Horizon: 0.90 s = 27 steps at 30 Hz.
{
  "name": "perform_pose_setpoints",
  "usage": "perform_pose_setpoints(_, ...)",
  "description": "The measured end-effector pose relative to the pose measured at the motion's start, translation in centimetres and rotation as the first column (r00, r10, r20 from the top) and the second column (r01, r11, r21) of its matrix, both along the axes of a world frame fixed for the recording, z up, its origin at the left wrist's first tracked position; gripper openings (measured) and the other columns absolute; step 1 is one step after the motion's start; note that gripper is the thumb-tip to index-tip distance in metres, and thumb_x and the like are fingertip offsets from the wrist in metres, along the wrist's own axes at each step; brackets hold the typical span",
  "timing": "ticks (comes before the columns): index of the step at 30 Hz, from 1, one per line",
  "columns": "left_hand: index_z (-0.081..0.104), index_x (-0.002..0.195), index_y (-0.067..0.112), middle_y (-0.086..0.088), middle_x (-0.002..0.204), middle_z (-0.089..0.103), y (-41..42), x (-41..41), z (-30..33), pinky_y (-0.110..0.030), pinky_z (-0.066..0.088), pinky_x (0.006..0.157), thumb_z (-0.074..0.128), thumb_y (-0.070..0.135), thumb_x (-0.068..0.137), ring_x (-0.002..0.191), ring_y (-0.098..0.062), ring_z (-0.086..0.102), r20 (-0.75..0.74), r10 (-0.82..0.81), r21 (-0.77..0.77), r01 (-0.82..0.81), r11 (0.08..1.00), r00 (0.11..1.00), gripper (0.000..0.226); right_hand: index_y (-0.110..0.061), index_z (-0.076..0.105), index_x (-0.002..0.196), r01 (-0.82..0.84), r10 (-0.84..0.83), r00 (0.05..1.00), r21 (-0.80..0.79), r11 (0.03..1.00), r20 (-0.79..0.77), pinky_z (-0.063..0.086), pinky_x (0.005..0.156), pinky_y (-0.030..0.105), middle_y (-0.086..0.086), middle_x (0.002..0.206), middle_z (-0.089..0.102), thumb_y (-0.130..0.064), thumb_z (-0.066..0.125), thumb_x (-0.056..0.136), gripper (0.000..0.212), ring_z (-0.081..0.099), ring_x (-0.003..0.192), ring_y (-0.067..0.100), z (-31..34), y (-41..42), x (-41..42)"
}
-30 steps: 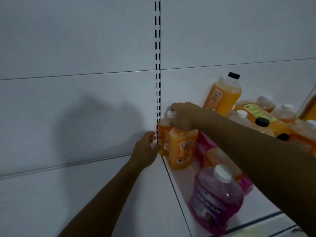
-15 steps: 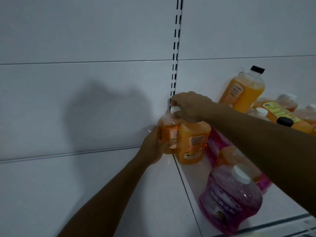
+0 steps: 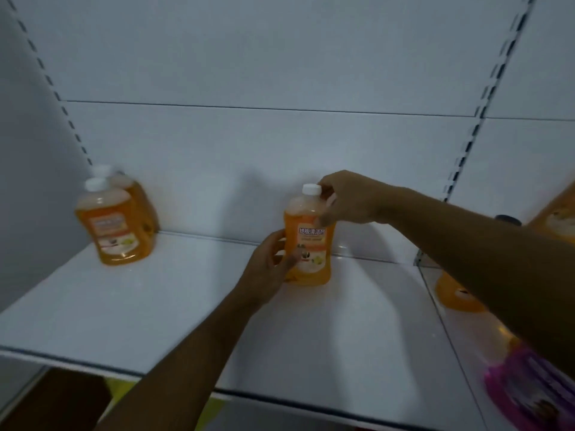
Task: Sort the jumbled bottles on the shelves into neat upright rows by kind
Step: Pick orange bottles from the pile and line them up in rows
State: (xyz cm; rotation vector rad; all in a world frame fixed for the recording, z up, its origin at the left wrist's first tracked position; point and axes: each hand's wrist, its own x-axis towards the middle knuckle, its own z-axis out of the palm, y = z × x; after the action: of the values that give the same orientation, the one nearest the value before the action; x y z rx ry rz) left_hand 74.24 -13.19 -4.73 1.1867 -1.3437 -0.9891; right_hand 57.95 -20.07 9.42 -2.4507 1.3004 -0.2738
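White shelf (image 3: 130, 309) with a white slotted back panel (image 3: 280, 57), mostly bare in this bay. Orange bottle (image 3: 308, 241) with a white cap sits upright mid-shelf near the back panel, label facing out. Left hand (image 3: 270, 269) is wrapped around its lower body, fingers curled on the label side; right hand (image 3: 348, 200) is at the neck and shoulder, fingertips closed in around the cap area, though blur makes it hard to say if they actually pinch the cap or just steady it. Two matching orange bottles (image 3: 115, 222) stand one behind the other at the far left corner, well apart from the held one. Step in hand looks like moving this bottle over to join its kind. Next move calls for carrying or sliding it left, setting it just beside the pair, upright, label forward, then both hands letting go. Hard to read: right edge cuts off another orange bottle (image 3: 457, 297) behind the right forearm, a purple bottle (image 3: 529, 390) at bottom right, and more orange stock at the frame edge. Whether the held bottle's base is resting on the shelf or just lifted, can't tell.
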Motion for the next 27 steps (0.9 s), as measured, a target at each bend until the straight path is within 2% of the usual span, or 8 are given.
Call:
perform_pose_setpoints(4,0.053,0.131,0.024,0.001,0.122,0.065,3.3,6.3,-0.1,-0.047,0.057,0.085,0.063,0.032,0.092,0.108,-0.021,0.066,0.010,0.116,-0.013,-0.115,0.993,0.993,0.042,-0.013,0.053,0.118,-0.118,0.119,0.989,-0.022,0.993,0.084,0.052,0.089,0.039,0.005,0.113,0.059,-0.021,0.079,0.077,0.049,0.057,0.101,0.022,-1.0,1.3,6.6)
perform_pose_setpoints(7,0.053,0.130,0.024,0.004,0.120,0.065,5.7,10.8,-0.1,-0.037,0.058,0.083,0.073,0.037,0.082,0.107,-0.019,0.065,0.062,0.222,-0.001,-0.222,0.975,0.973,0.055,-0.017,0.051,0.124,-0.210,0.209,0.967,-0.010,0.978,0.142,0.053,0.086,0.038,0.002,0.114,0.060,-0.025,0.078,0.078,0.054,0.058,0.101,0.020,-1.9,2.5,11.9)
perform_pose_setpoints(10,0.050,0.129,0.027,0.009,0.113,0.062,7.7,15.0,-0.7,-0.031,0.059,0.076,0.082,0.026,0.074,0.101,-0.016,0.064,0.104,0.379,-0.014,-0.380,0.925,0.920,0.064,-0.018,0.051,0.126,-0.283,0.284,0.933,-0.036,0.958,0.220,0.052,0.078,0.030,0.000,0.113,0.059,-0.025,0.078,0.078,0.055,0.059,0.097,0.019,-2.8,4.0,17.1)
perform_pose_setpoints(13,0.054,0.126,0.030,0.013,0.108,0.065,9.2,18.5,-1.2,-0.032,0.060,0.074,0.082,0.030,0.074,0.094,-0.010,0.067,0.116,0.496,-0.036,-0.496,0.868,0.860,0.059,-0.015,0.053,0.125,-0.280,0.289,0.904,-0.074,0.957,0.315,0.054,0.083,0.033,0.001,0.116,0.058,-0.025,0.079,0.078,0.055,0.060,0.099,0.019,-3.5,5.2,21.5)
perform_pose_setpoints(16,0.055,0.126,0.030,0.017,0.108,0.066,10.4,21.4,-1.1,-0.015,0.053,0.072,0.081,0.034,0.075,0.092,0.001,0.065,0.188,0.588,-0.080,-0.584,0.808,0.787,0.058,-0.014,0.055,0.121,-0.311,0.317,0.869,-0.078,0.947,0.380,0.055,0.085,0.034,0.003,0.118,0.061,-0.025,0.080,0.076,0.052,0.062,0.100,0.019,-4.2,6.0,24.9)
perform_pose_setpoints(20,0.050,0.132,0.027,0.011,0.119,0.064,11.5,24.8,-1.4,-0.025,0.053,0.084,0.079,0.027,0.077,0.105,-0.007,0.062,0.191,0.635,-0.093,-0.631,0.771,0.748,0.062,-0.013,0.055,0.123,-0.336,0.346,0.830,-0.102,0.936,0.438,0.055,0.089,0.037,0.006,0.118,0.062,-0.022,0.081,0.075,0.055,0.062,0.103,0.021,-5.3,7.2,28.3)
perform_pose_setpoints(23,0.047,0.134,0.025,0.011,0.122,0.060,11.5,26.2,-1.5,-0.016,0.048,0.079,0.077,0.023,0.080,0.107,-0.006,0.058,0.205,0.648,-0.061,-0.651,0.756,0.734,0.063,-0.012,0.054,0.125,-0.328,0.345,0.814,-0.121,0.937,0.467,0.054,0.090,0.038,0.007,0.120,0.062,-0.019,0.080,0.076,0.056,0.062,0.104,0.021,-6.2,7.7,29.9)
perform_pose_setpoints(27,0.046,0.135,0.028,0.013,0.123,0.059,10.9,27.0,-1.9,-0.024,0.048,0.087,0.076,0.027,0.081,0.109,-0.006,0.056,0.252,0.653,-0.044,-0.665,0.745,0.715,0.061,-0.014,0.054,0.125,-0.308,0.326,0.799,-0.121,0.944,0.505,0.053,0.092,0.038,0.004,0.121,0.062,-0.020,0.076,0.080,0.051,0.061,0.107,0.020,-7.2,7.5,30.8)
